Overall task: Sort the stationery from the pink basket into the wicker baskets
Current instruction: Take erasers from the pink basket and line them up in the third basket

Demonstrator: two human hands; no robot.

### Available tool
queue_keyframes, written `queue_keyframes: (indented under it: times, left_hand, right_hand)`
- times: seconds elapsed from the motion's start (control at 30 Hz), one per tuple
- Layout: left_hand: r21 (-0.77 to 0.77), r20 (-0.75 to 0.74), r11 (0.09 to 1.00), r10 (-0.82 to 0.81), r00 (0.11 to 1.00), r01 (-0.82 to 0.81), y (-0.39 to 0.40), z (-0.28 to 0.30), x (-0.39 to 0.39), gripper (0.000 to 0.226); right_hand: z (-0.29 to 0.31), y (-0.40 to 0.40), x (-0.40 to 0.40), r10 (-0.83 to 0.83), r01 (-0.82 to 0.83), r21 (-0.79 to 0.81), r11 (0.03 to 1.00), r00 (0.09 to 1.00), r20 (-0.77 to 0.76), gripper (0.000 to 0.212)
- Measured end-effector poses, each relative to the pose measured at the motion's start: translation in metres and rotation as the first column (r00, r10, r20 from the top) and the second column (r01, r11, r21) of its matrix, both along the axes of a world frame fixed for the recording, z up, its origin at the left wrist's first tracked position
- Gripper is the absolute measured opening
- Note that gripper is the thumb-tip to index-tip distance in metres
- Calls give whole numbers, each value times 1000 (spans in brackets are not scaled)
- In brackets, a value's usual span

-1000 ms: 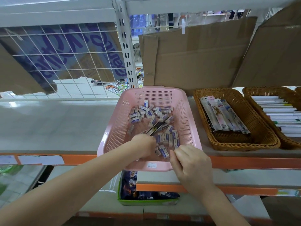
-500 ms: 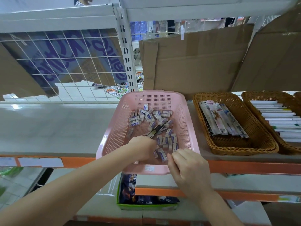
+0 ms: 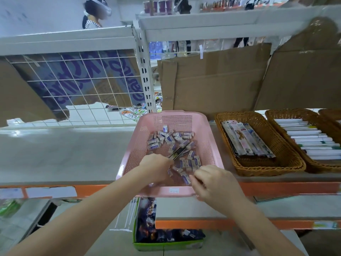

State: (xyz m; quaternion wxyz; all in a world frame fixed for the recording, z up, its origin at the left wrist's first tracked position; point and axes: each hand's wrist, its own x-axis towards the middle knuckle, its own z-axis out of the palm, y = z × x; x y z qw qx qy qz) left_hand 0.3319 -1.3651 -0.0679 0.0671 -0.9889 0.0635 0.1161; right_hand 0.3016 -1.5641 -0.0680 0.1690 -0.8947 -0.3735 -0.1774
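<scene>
- Shop shelving (image 3: 55, 156) in pale grey carries our work, with cardboard propped behind.
- Our left hand (image 3: 156, 168) curls into the pink basket (image 3: 129, 159), its grip closed on a dark flat packet (image 3: 176, 153): light, stiff, slick film, best pinched at one end.
- Loose erasers (image 3: 190, 162) beside it are small, light, easily scattered.
- Our right hand (image 3: 215, 182) is at the basket's front rim, fingers curled; whether it holds anything, we cannot tell.
- Two wicker baskets (image 3: 245, 167) wait further right.

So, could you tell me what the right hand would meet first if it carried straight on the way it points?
Probably the erasers just ahead of the right hand in the pink basket, though depth is unclear.
</scene>
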Motion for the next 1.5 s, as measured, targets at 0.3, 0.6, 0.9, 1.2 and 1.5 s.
queue_keyframes:
  times: [0.3,0.6,0.9,1.2,1.5]
  left_hand:
    - [-23,175,995,-94,980,99,3,44,21,35]
    - [-23,262,978,-196,945,209,-79,95,62,33]
    - [-142,222,953,-233,947,268,-252,101,100,39]
    - [-208,154,903,-348,925,375,-422,86,152,41]
    - [-193,145,854,-462,875,483,-537,57,235,36]
  right_hand:
    - [34,-8,46,-185,180,-110,977,982,-35,26]
    - [64,-101,83,-391,376,-215,901,920,-28,24]
    - [71,-256,109,-507,474,-277,836,860,-61,24]
    - [58,-407,149,-591,548,-309,777,804,-62,26]
    - [33,-502,216,-676,619,-311,721,727,-120,22]
